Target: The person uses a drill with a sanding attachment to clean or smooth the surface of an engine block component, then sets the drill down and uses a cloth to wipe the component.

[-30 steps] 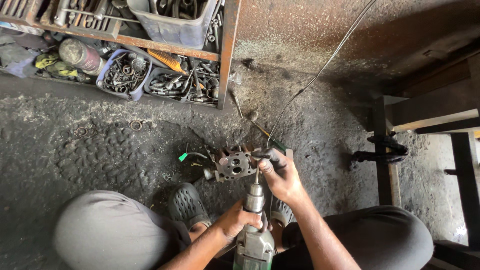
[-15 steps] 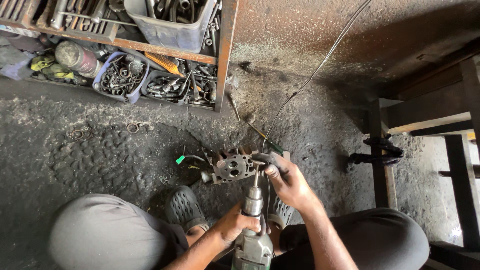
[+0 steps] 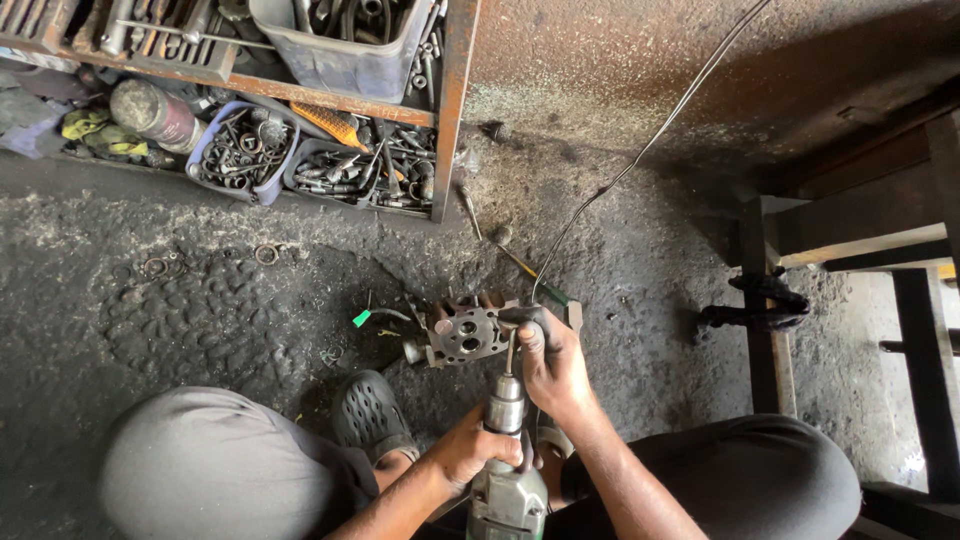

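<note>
You've got two hands in play, left hand (image 3: 470,450) and right hand (image 3: 555,365), on one power drill (image 3: 507,480) and one metal engine part (image 3: 465,332). One dark clog (image 3: 370,412) shows, two parts trays (image 3: 240,150) sit on the one rusty shelf (image 3: 450,110), and one grey bin (image 3: 340,55).

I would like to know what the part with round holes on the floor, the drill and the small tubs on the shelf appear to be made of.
The holed part looks like cast metal: dull grey, grimy, with machined round bores. The drill, gripped by the left hand, seems to have a bright metal chuck and a green body, probably plastic or painted. The small tubs look like thin bluish plastic, with bent, flexible rims. The right hand steadies the part.
</note>
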